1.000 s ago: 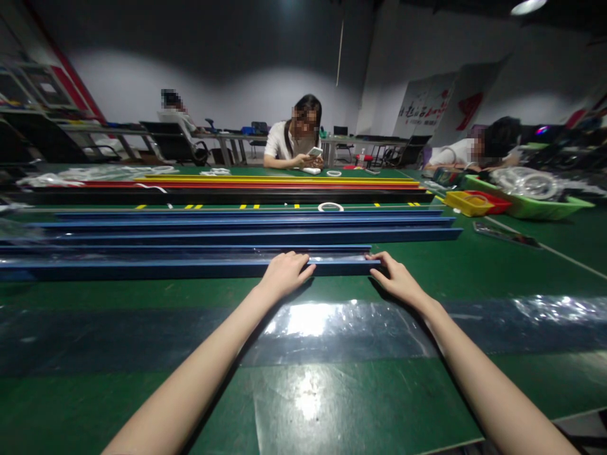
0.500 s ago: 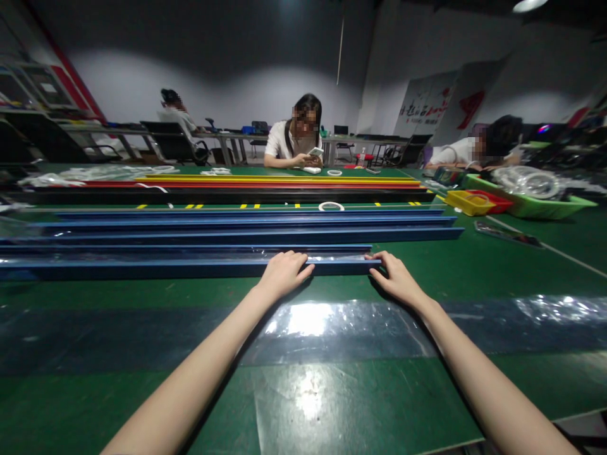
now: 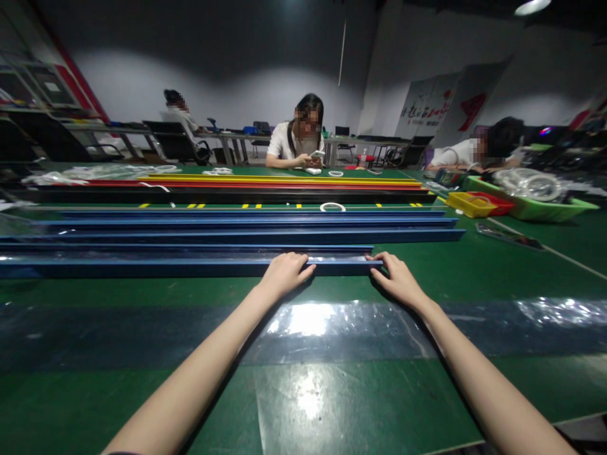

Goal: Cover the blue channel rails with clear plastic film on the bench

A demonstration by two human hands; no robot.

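Observation:
A long blue U-shaped channel (image 3: 165, 268) lies across the green table, its trough facing up and lined with shiny clear film. My left hand (image 3: 286, 275) rests over its near wall, fingers bent into the trough and thumb on the outer side. At the right end, my right hand (image 3: 396, 278) grips the same wall between fingers and thumb. The fingertips inside the trough are partly hidden. Between my forearms and beyond them, a wide strip of clear plastic film (image 3: 332, 335) lies flat on the table, glaring under the light.
Behind are more blue channels (image 3: 265, 235), then black, red and yellow ones (image 3: 284, 183). A white ring (image 3: 332, 207) lies between them. At right stand a yellow tray (image 3: 469, 204) and a green basket (image 3: 545, 208) of coiled material. A person (image 3: 294, 142) opposite holds a phone.
Both hands keep the same place on the blue channel. The whole view shifts very slightly; nothing else visibly moves.

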